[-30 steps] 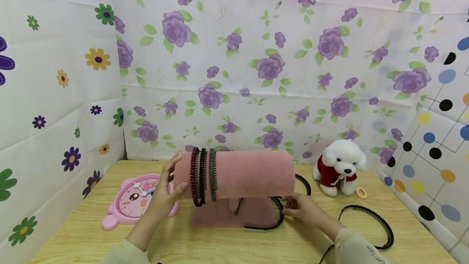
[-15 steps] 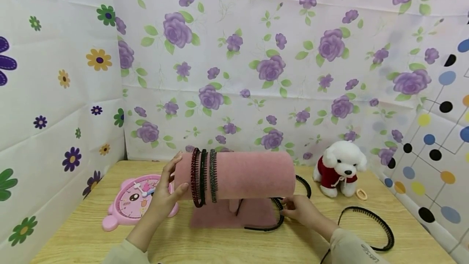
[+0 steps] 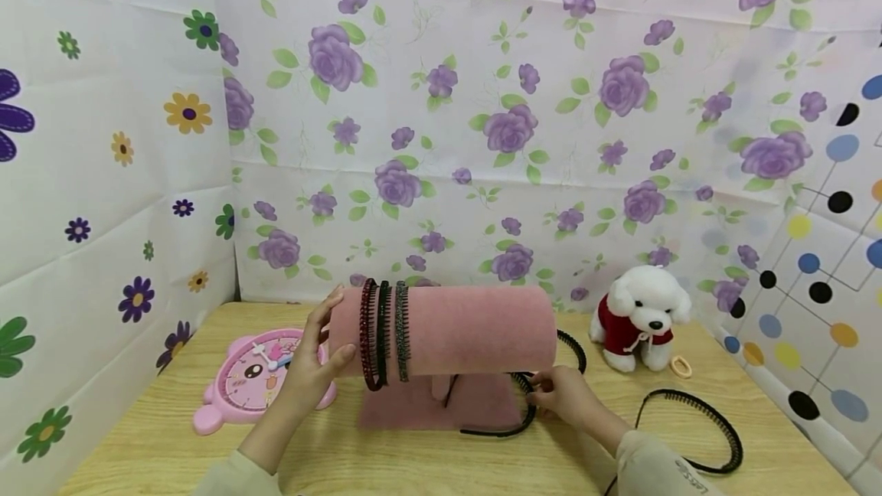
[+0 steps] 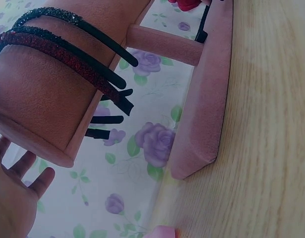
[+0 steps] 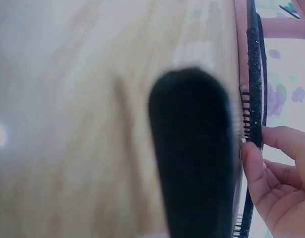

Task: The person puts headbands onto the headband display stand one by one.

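A pink plush headband stand (image 3: 475, 327), a horizontal roll on a flat base, stands mid-table. Three toothed headbands hug its left part: a dark red one (image 3: 367, 335), a dark green-black one (image 3: 383, 335) and a grey glittery one (image 3: 401, 331). My left hand (image 3: 310, 373) grips the roll's left end, thumb in front and fingers behind. By the base's right corner, my right hand (image 3: 568, 400) pinches a black toothed headband (image 5: 254, 64) between thumb and forefinger; it lies against the base. Another black headband (image 3: 572, 347) lies behind, partly hidden by the roll.
One more black headband (image 3: 733, 435) lies at the right, partly under my sleeve. A white toy dog (image 3: 644, 320) in red sits at the back right beside a small tan ring (image 3: 681, 367). To the left lies a pink toy clock (image 3: 255, 381). Patterned cloth surrounds the table.
My right hand has shifted slightly and its forearm has drawn a little to the left. My left hand keeps its hold on the stand. The headbands look almost unmoved.
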Demonstrator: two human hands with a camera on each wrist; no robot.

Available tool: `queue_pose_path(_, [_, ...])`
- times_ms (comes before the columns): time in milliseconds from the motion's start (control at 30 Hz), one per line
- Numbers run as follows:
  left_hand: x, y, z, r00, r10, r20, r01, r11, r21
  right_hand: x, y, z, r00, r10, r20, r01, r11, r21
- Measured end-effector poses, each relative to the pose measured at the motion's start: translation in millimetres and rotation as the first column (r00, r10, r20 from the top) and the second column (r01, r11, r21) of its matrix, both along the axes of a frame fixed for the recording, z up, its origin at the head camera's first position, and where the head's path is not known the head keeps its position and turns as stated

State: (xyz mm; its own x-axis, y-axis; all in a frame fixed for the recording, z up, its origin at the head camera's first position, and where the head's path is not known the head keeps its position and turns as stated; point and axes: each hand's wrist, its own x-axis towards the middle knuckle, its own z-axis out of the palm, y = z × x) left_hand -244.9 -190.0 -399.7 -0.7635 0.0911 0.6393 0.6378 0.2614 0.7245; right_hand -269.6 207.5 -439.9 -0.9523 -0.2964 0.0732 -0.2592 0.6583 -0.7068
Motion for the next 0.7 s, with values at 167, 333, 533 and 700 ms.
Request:
queue_pose_path(167, [0.2,0.2,-0.2,1.000,0.001,0.003,-0.001,1.000,0.002,1.1,3.1,2.1,0.995,-0.010,0.095,0.020,0.994,-0.104])
queue_pose_path(333, [0.9,0.0,-0.4,1.000,0.003,0.013,-0.003,1.000,0.002,3.9,5.6,7.5,0.991,-0.030,0.128,0.050,0.986,-0.162])
queue_pose_path(533, [1.5,-1.0,0.8,1.000,0.000,0.024,0.000,1.000,0.003,3.1,10.9,17.8,0.997,0.005,0.080,0.009,0.987,-0.163])
queue_pose_path(700, [1.2,-0.8,0.5,1.000,-0.010,0.025,0.010,1.000,0.004,1.6,18.2,30.3,0.992,0.088,0.090,-0.066,0.972,-0.228])
